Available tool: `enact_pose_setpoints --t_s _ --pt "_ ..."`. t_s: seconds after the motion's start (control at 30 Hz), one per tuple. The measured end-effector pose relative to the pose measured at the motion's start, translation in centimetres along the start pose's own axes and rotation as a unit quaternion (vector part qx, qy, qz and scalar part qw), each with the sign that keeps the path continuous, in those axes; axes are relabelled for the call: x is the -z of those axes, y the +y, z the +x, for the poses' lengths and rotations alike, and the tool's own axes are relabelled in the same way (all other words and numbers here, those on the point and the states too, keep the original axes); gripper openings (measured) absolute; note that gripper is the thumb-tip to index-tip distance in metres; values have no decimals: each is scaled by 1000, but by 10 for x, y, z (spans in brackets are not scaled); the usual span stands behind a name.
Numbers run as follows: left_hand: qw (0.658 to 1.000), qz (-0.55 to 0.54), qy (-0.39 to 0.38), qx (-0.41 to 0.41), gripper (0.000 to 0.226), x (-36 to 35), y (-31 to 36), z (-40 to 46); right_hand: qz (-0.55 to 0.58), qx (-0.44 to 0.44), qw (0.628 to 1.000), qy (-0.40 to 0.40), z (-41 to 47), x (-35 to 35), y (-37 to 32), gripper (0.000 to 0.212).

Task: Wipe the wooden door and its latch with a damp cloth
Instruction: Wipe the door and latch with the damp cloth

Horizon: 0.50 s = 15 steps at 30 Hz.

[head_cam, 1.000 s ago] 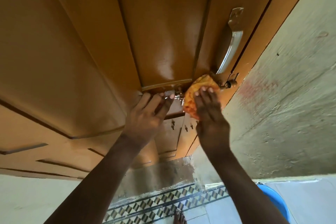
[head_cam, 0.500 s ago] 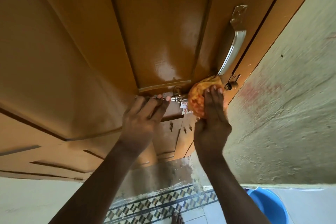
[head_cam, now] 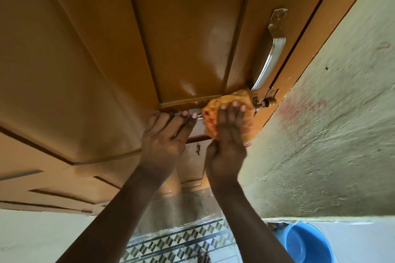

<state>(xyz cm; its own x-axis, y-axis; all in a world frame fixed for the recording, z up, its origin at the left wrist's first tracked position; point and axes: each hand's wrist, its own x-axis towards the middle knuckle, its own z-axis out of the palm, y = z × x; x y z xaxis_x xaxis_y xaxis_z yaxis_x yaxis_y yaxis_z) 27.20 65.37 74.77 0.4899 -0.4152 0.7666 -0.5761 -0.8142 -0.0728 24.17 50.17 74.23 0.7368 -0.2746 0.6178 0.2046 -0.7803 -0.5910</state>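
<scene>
The latch (head_cam: 261,101) sits on the door (head_cam: 181,38) near its right edge, just under the handle (head_cam: 272,55). The orange cloth (head_cam: 226,113) is pressed on it w/ the right hand (head_cam: 227,145), fingers flat over the cloth. The left hand (head_cam: 164,141) pinches the bolt, just beside. Latch is being cleaned now; big door panels prob. still left to wipe.

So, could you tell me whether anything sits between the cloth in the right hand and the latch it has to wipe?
Nothing visible does. The right hand presses the orange cloth straight onto the latch on the door. The left hand holds the bolt's left end, beside the cloth, not in its way.
</scene>
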Motion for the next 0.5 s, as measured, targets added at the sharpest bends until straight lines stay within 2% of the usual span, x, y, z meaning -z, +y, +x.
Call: enact_pose_setpoints --t_s 0.1,0.17,0.3,0.33,0.43,0.5 --pt "1000 -3 -2 0 24 0 0 0 -39 86 993 -75 -7 8 14 68" --pt "1000 3 7 -2 30 1 0 -1 -69 104 989 -82 -4 25 36 70" --pt "1000 7 13 -5 34 3 0 0 -41 -46 998 -4 11 20 29 63" --pt "1000 6 14 -2 33 2 1 0 -28 -55 998 5 11 12 17 64" --pt "1000 3 18 8 25 0 1 -1 -34 30 998 -39 -4 1 -3 60" --pt "1000 -6 17 4 24 -2 0 -2 -54 94 992 -61 -8 11 16 54"
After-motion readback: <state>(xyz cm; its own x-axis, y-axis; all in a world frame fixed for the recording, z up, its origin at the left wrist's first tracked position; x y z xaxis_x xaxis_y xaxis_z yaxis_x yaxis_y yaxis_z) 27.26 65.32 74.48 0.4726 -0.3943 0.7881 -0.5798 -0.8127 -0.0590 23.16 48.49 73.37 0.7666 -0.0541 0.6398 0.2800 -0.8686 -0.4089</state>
